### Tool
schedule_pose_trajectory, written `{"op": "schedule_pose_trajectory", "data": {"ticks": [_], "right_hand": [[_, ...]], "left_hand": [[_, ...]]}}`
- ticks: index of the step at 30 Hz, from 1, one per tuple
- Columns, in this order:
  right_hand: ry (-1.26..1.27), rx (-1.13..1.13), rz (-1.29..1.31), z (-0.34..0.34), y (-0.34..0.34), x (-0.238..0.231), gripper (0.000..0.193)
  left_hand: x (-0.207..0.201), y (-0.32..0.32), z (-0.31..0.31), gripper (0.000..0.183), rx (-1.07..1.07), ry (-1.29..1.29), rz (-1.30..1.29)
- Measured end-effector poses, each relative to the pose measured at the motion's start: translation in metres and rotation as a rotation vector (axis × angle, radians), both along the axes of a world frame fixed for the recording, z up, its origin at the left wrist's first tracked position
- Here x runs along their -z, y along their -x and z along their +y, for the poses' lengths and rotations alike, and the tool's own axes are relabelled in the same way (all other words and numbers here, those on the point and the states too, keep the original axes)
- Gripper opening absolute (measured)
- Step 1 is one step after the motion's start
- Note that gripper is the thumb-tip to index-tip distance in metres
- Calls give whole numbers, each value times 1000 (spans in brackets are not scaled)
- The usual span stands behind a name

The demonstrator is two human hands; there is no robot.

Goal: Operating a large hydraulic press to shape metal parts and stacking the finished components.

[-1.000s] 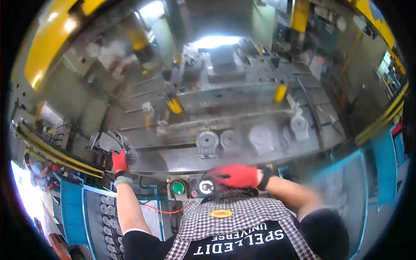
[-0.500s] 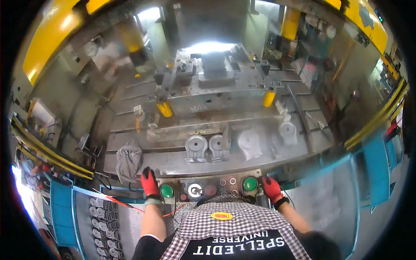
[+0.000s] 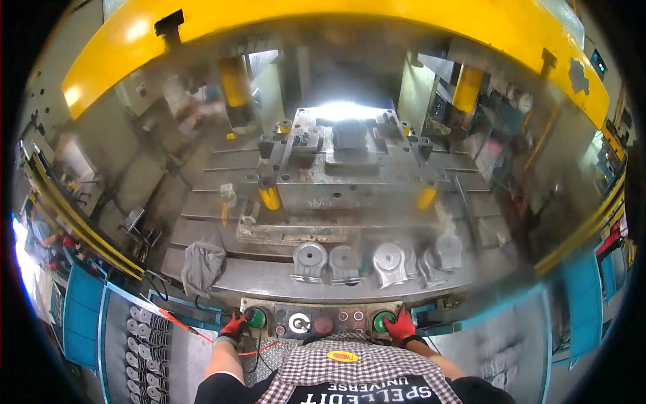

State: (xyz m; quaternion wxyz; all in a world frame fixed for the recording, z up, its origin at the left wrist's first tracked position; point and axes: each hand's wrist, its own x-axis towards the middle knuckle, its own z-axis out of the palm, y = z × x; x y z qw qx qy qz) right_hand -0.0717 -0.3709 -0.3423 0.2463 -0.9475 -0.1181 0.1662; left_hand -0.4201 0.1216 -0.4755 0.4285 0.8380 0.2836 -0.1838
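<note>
My left hand (image 3: 233, 326), in a red glove with dark fingertips, rests at the left end of a control panel (image 3: 280, 315). Its fingers are apart and reach the edge of the left green push button (image 3: 256, 318). At the panel's other end my right hand (image 3: 402, 326), gloved alike, has its fingers spread upward and its thumb side against the right green push button (image 3: 384, 322). Neither holds anything. Between the buttons sit a white round switch (image 3: 299, 323) and a red button (image 3: 324, 326). Whether the buttons are pressed in cannot be seen.
Beyond the panel, a steel ledge carries several grey metal parts (image 3: 310, 259) and a grey cloth (image 3: 202, 266). A large steel die (image 3: 336, 195) stands behind, beneath a yellow press frame (image 3: 336, 10). Stacked metal parts (image 3: 145, 350) lie in the left blue-framed bin, others in the right.
My head view has tilted upward, so more yellow frame shows. Both hands have shifted inward from beside the panel onto the edges of the green buttons.
</note>
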Motion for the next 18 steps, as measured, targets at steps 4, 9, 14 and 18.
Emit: {"op": "schedule_pose_trajectory", "data": {"ticks": [4,9,14,18], "right_hand": [[21,-11,-57,-1,1,3,96],[37,-9,-130,-1,0,23,101],[82,29,-110,-4,1,20,104],[135,29,-111,1,1,24,106]], "left_hand": [[1,-15,-11,102,-661,498,-11],[-33,-39,-44,106,-758,11,-33],[-95,-72,-74,110,-698,-142,112],[-92,-71,-74,112,-707,-215,206]]}}
